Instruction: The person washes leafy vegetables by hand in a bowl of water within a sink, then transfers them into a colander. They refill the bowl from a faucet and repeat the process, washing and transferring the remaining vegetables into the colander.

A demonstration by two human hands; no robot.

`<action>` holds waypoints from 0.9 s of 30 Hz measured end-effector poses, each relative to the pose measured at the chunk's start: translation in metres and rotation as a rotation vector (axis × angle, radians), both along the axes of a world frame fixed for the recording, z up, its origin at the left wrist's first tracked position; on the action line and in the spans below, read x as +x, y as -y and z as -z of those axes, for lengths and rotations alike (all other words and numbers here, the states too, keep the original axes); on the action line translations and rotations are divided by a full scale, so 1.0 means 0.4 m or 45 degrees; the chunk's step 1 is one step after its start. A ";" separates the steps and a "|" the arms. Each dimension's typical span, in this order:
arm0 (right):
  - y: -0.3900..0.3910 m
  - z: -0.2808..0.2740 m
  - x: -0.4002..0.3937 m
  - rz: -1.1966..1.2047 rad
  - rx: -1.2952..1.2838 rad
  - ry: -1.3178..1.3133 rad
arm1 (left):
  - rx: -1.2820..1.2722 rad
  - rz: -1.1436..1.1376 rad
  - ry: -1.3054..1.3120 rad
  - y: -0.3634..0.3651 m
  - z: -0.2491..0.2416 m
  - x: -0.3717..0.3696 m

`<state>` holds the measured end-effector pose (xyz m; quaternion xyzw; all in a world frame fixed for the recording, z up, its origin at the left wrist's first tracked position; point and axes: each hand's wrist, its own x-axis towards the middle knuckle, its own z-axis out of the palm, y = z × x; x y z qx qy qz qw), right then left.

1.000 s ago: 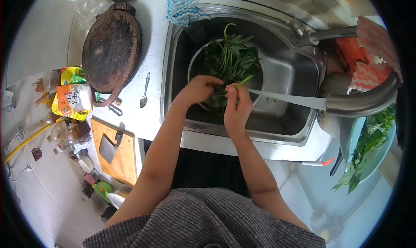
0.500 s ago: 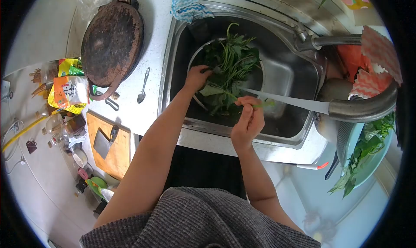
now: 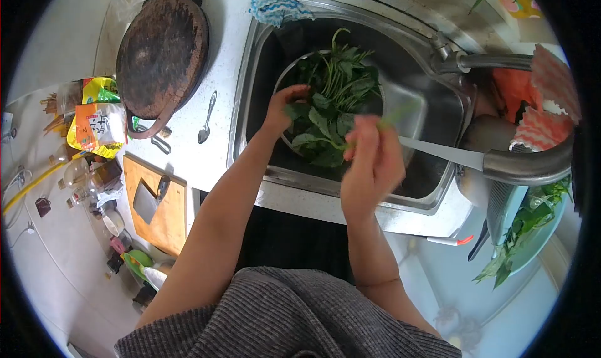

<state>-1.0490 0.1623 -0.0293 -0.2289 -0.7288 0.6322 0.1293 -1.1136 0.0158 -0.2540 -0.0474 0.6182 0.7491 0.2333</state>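
Note:
In the sink [image 3: 416, 104] a round bowl [image 3: 279, 82] is heaped with leafy greens [image 3: 341, 86] on thin stems. My left hand [image 3: 283, 111] is at the bowl's left side, its fingers curled at some dark leaves that partly cover them. Over the front right of the greens is my right hand [image 3: 372, 161], smeared by motion. Its fingers are pinched on a pale green stem [image 3: 397, 112], whose blurred end sticks out to the upper right. Water runs from the faucet [image 3: 526, 166] just right of this hand.
A dark round griddle pan [image 3: 163, 57] and a spoon [image 3: 208, 117] lie on the left counter. Below them, a cleaver [image 3: 146, 203] rests on a wooden board [image 3: 156, 233]. At right, a teal basin [image 3: 541, 233] holds more greens. A blue-white cloth [image 3: 275, 4] hangs by the sink.
My right hand has risen and shifted slightly right with the stem, turning as it moves. My left hand has moved slightly up, and the leaves beside it lie differently.

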 end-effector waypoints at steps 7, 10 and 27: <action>0.021 0.480 -0.094 -0.093 0.444 0.397 | -0.420 0.216 0.109 0.025 0.018 -0.053; 0.022 0.487 -0.014 -0.154 0.434 0.445 | -0.760 0.233 0.034 -0.023 -0.036 -0.040; -0.042 0.583 0.132 -0.693 0.715 1.085 | -1.690 0.701 -0.142 -0.071 -0.053 0.019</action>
